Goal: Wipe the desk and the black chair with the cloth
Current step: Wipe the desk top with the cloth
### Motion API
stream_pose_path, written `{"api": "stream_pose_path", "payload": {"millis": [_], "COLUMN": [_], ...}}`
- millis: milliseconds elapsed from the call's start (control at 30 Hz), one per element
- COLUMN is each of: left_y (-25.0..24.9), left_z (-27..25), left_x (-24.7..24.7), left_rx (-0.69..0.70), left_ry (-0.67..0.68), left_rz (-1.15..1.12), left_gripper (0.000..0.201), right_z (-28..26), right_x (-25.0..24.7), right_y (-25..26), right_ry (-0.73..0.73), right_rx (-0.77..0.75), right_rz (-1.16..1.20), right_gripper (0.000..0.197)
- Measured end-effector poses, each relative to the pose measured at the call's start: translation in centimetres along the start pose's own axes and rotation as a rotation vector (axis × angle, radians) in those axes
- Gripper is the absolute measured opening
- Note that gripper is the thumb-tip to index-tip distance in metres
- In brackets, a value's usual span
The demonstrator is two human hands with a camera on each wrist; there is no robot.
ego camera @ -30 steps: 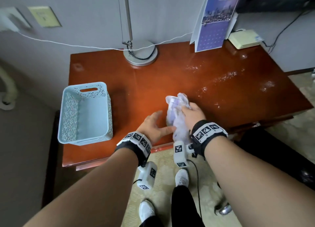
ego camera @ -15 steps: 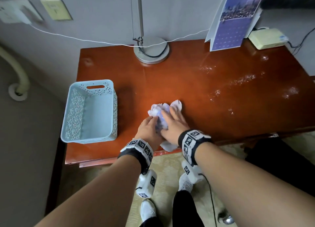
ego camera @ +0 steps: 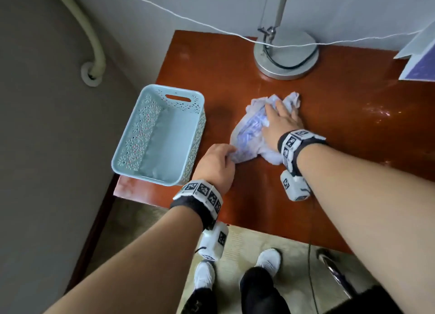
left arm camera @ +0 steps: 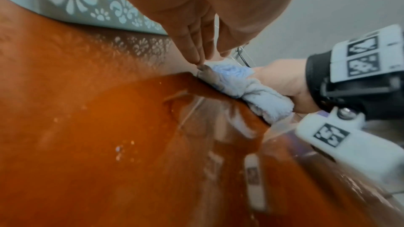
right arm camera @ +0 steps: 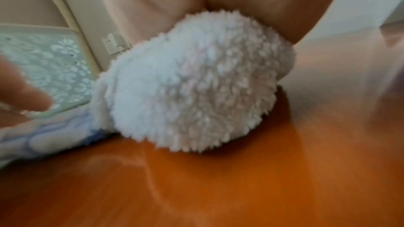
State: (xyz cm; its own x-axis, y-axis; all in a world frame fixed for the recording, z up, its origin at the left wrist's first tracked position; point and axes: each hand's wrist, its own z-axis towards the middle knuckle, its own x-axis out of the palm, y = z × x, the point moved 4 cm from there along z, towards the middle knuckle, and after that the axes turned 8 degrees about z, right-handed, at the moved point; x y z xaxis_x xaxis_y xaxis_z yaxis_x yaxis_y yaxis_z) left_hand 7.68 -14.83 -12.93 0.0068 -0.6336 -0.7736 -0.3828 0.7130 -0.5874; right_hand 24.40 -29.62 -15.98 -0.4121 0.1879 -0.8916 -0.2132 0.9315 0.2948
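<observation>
Cloth (ego camera: 249, 134) has slid leftward toward the basket (ego camera: 162, 134).

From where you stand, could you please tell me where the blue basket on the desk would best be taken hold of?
Take the basket by the slot handle cut into its far short wall, coming from above with fingers hooked through the slot. It stands upright and open-topped at the desk's left edge. Both hands are busy on the cloth, so one would have to let go first.
</observation>
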Motion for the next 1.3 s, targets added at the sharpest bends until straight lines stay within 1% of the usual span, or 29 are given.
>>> {"api": "stream_pose_path", "payload": {"millis": [100, 167, 233, 300, 333, 367, 433, 467, 500, 533, 567, 600, 633, 700, 767, 867, 933, 1000, 1067, 1100, 1133, 1167, 1233, 1300], "left_y": [0.9, 1.2, 1.1, 0.7, 0.4, 0.0, -1.2, -1.9, -2.6, -3.2, -3.9, -4.7, -4.5, -5.3, -6.2, -7.1, -7.1, -6.7, -5.9, -5.4, -4.8, -4.3, -3.4, -3.2], "left_z": [0.0, -0.4, -0.8, -1.3, -1.6, -1.8, -1.8, -1.8, -1.8, -1.7, -1.6, -1.6, -1.4, -1.6, -2.3, -3.5, -4.2, -4.9, -5.3, -5.2, -5.1, -4.9, -4.5, -4.1], "left_x": [0.0, 0.3, 0.5, 0.2, -0.1, -0.4, -1.1, -1.3, -1.4, -1.4, -1.2, -0.7, -0.7, 0.6, 2.3, 4.3, 4.9, 5.2, 5.1, 4.9, 4.8, 4.7, 5.0, 5.6], "left_rx": [-0.053, -0.07, -0.064, -0.056, -0.059, -0.061, -0.049, -0.031, -0.009, 0.012, 0.04, 0.075, 0.078, 0.123, 0.155, 0.18, 0.206, 0.222, 0.23, 0.229, 0.223, 0.217, 0.212, 0.227], "left_ry": [-0.035, -0.055, -0.08, -0.104, -0.116, -0.122, -0.115, -0.1, -0.079, -0.057, -0.032, -0.002, 0.006, 0.04, 0.068, 0.1, 0.117, 0.138, 0.135, 0.128, 0.12, 0.111, 0.104, 0.119], "left_rz": [-0.028, -0.045, -0.042, -0.034, -0.029, -0.022, 0.0, 0.012, 0.024, 0.038, 0.056, 0.08, 0.091, 0.116, 0.147, 0.147, 0.134, 0.137, 0.146, 0.152, 0.161, 0.172, 0.195, 0.193], "left_gripper": [0.042, 0.04, 0.035, 0.025, 0.02, 0.016, 0.012, 0.012, 0.013, 0.014, 0.016, 0.018, 0.02, 0.022, 0.022, 0.023, 0.026, 0.03, 0.034, 0.036, 0.037, 0.039, 0.044, 0.05], "right_z": [4.9, 6.1, 5.5, 3.5, 2.1, 0.6, -3.0, -4.9, -7.0, -9.2, -11.4, -13.6, -15.0, -17.1, -18.9, -21.5, -23.0, -23.9, -24.2, -24.2, -24.3, -24.4, -24.4, -23.7], "right_x": [-1.1, -1.4, -1.4, -0.5, 0.4, 1.4, 3.0, 3.7, 4.4, 5.0, 5.2, 5.4, 5.2, 4.4, 3.1, 2.1, 2.2, 2.6, 3.2, 3.4, 3.6, 3.9, 5.0, 6.2], "right_y": [1.7, 2.8, 4.1, 5.2, 5.6, 5.9, 6.2, 6.2, 6.0, 5.7, 5.0, 3.7, 3.2, -0.5, -5.1, -12.3, -15.9, -17.2, -16.1, -14.8, -13.1, -11.0, -6.4, -2.5], "right_ry": [0.148, 0.195, 0.206, 0.238, 0.255, 0.267, 0.257, 0.224, 0.198, 0.178, 0.153, 0.133, 0.097, 0.011, -0.063, -0.172, -0.228, -0.255, -0.26, -0.261, -0.266, -0.268, -0.232, -0.171], "right_rx": [-0.111, -0.236, -0.395, -0.567, -0.617, -0.636, -0.59, -0.568, -0.556, -0.549, -0.524, -0.471, -0.439, -0.264, -0.062, 0.237, 0.408, 0.537, 0.617, 0.628, 0.607, 0.553, 0.387, 0.224], "right_rz": [-0.122, -0.196, -0.247, -0.313, -0.339, -0.334, -0.215, -0.178, -0.182, -0.202, -0.212, -0.186, -0.127, 0.065, 0.142, 0.187, 0.221, 0.248, 0.27, 0.273, 0.253, 0.217, 0.142, 0.091], "right_gripper": [0.072, 0.079, 0.081, 0.078, 0.077, 0.078, 0.082, 0.084, 0.091, 0.103, 0.11, 0.11, 0.102, 0.076, 0.066, 0.065, 0.064, 0.064, 0.066, 0.066, 0.067, 0.071, 0.081, 0.084]}}
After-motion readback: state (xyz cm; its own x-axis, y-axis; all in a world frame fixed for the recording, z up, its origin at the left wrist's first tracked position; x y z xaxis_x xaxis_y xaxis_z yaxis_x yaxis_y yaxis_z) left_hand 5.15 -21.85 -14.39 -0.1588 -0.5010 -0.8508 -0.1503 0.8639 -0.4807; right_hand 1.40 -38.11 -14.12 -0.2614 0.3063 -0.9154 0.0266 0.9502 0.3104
